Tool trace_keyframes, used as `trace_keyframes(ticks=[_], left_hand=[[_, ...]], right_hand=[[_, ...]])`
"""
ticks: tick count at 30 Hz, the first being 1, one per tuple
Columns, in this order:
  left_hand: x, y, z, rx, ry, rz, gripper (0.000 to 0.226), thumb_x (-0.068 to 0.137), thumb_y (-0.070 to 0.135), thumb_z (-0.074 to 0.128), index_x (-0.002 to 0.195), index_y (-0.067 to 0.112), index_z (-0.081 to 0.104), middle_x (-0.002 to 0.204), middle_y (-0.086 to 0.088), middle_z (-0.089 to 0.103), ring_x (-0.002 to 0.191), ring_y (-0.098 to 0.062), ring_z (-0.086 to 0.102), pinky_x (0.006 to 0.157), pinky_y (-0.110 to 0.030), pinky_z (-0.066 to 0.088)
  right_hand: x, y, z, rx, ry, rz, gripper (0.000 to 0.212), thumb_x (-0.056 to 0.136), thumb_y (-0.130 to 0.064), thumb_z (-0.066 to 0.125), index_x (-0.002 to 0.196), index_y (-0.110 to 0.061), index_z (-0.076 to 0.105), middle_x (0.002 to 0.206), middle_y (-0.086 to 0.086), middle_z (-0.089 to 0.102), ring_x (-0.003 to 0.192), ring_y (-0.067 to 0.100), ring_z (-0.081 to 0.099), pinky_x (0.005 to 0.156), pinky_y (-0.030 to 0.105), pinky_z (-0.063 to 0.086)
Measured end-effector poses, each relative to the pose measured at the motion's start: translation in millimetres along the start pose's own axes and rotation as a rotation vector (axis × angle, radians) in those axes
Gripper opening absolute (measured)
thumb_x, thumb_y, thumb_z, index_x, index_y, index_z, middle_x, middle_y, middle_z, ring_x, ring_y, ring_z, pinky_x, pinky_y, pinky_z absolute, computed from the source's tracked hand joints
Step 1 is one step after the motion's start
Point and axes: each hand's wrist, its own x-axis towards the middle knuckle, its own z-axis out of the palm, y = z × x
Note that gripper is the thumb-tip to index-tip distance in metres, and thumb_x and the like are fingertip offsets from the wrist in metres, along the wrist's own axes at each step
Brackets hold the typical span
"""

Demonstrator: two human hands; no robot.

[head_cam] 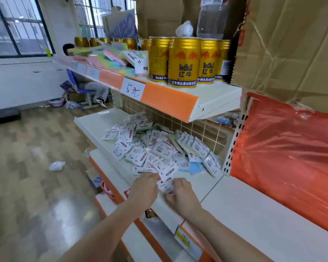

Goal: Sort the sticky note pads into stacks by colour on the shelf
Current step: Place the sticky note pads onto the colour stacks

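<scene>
A loose heap of wrapped sticky note pads (159, 148) lies on the middle white shelf (95, 123), most label side up, with blue pads showing at the heap's right edge. At the shelf's front edge both hands work on the same few pads (167, 184). My left hand (145, 188) has its fingers curled on a pad at the heap's near edge. My right hand (181, 191) pinches the white labelled pad lying between the two hands. More pads in pink, green and yellow (110, 55) lie on the upper shelf at the left.
Gold Red Bull cans (184, 63) stand at the upper shelf's front above the heap. Orange plastic sheeting (284, 157) covers the bay to the right. A person sits on a chair (83, 86) at the back left. Crumpled litter (56, 165) lies on the floor.
</scene>
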Motion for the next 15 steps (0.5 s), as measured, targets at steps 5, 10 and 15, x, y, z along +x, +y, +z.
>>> trace_keyframes(ticks=[5, 10, 15], left_hand=[[20.5, -15.8, 6.6, 0.085, 0.038, 0.096, 0.048, 0.088, -0.002, 0.044, 0.132, 0.018, 0.046, 0.137, 0.003, 0.045, 0.131, -0.015, 0.035, 0.107, -0.028, 0.031], [47.1, -22.4, 12.4, 0.314, -0.025, 0.353, 0.048, 0.077, -0.004, 0.062, 0.121, 0.012, 0.052, 0.136, -0.007, 0.046, 0.135, -0.027, 0.034, 0.107, -0.038, 0.032], [74.1, -36.3, 18.2, 0.327, -0.056, 0.506, 0.067, 0.029, 0.022, 0.091, 0.092, 0.019, 0.070, 0.110, -0.003, 0.067, 0.102, -0.022, 0.064, 0.078, -0.033, 0.054]], right_hand=[[24.4, 2.7, 20.5, -0.109, -0.033, 0.039, 0.056, 0.084, -0.049, 0.055, 0.124, -0.011, 0.047, 0.126, 0.007, 0.044, 0.118, 0.028, 0.040, 0.095, 0.031, 0.038], [30.6, 13.0, 30.0, -0.212, 0.005, -0.083, 0.041, 0.050, -0.042, 0.065, 0.081, -0.015, 0.064, 0.083, 0.002, 0.059, 0.070, 0.025, 0.062, 0.053, 0.027, 0.051], [32.1, 19.2, 21.8, -0.205, -0.058, -0.090, 0.053, 0.075, -0.038, 0.049, 0.121, -0.012, 0.052, 0.125, 0.009, 0.050, 0.118, 0.029, 0.045, 0.098, 0.031, 0.038]])
